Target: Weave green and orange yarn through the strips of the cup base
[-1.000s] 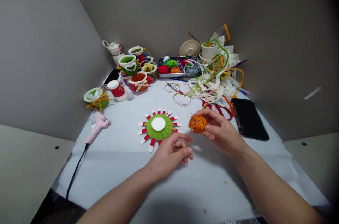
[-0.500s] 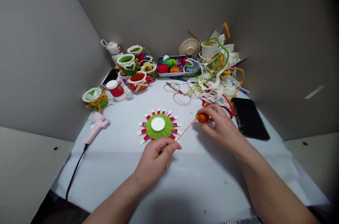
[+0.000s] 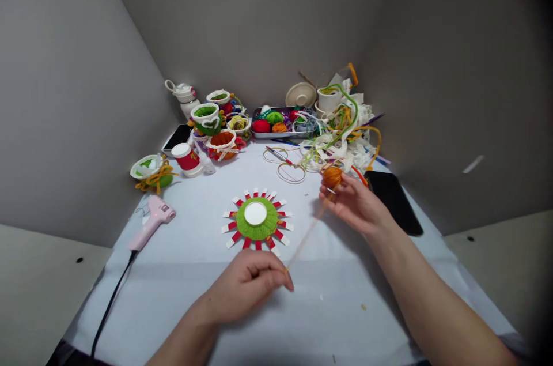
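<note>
My right hand (image 3: 354,202) holds a small ball of orange yarn (image 3: 332,177) in its fingertips, raised over the right part of the table. From the ball a strand of orange yarn (image 3: 307,237) runs down to my left hand (image 3: 253,282), whose thumb and forefinger pinch it. The strand is stretched nearly straight and slightly blurred. Just beyond my left hand lies a paper cup (image 3: 256,213) with its white base up, its sides cut into red and white strips spread like rays. Green yarn (image 3: 263,231) is woven round the base between the strips.
A pink glue gun (image 3: 151,222) with a black cord lies at left. Finished yarn baskets (image 3: 206,118) and a red-white cup (image 3: 186,159) stand behind it. A tray (image 3: 283,135) of yarn balls, tangled lace and yarn (image 3: 341,144), and a black phone-like slab (image 3: 396,204) lie farther back and right.
My left hand has drawn nearer to me, and my right hand has turned and lifted the yarn ball. The strand between them is longer. The camera view has shifted slightly.
</note>
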The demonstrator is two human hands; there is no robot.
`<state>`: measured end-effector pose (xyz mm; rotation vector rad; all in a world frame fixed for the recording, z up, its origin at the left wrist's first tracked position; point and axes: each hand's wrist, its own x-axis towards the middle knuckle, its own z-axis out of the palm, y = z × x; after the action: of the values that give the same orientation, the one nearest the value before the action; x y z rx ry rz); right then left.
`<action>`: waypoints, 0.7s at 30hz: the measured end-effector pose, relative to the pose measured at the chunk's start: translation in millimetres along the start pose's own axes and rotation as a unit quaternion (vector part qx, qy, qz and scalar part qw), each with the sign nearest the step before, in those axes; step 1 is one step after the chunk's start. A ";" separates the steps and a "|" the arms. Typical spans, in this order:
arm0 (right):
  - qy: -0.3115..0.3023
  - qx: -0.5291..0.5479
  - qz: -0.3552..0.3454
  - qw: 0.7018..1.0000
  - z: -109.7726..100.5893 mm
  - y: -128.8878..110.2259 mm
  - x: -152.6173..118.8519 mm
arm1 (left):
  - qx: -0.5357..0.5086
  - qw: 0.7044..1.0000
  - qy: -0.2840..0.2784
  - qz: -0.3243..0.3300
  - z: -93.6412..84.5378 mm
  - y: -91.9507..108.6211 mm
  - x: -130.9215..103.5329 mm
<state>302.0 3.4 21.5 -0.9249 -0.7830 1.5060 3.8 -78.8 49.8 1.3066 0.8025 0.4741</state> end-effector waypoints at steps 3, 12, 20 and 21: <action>0.030 0.065 0.021 0.997 7.6 -7.0 11.6 | 0.046 0.993 -0.104 0.028 1.2 -1.7 -0.6; 0.055 0.124 0.087 0.987 52.8 -25.9 29.8 | 0.010 0.998 -0.037 -0.040 16.6 -24.7 10.6; 0.100 0.053 0.070 0.991 89.6 -80.1 125.7 | 0.104 0.991 -0.045 0.071 -2.5 43.0 59.4; 0.106 0.040 0.061 0.992 94.9 -91.4 145.7 | 0.106 0.990 -0.033 0.087 -8.5 57.1 74.3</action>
<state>254.3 161.7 127.5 -1.0681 -0.5175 1.5040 53.1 -7.1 85.8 1.5899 0.7005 0.4923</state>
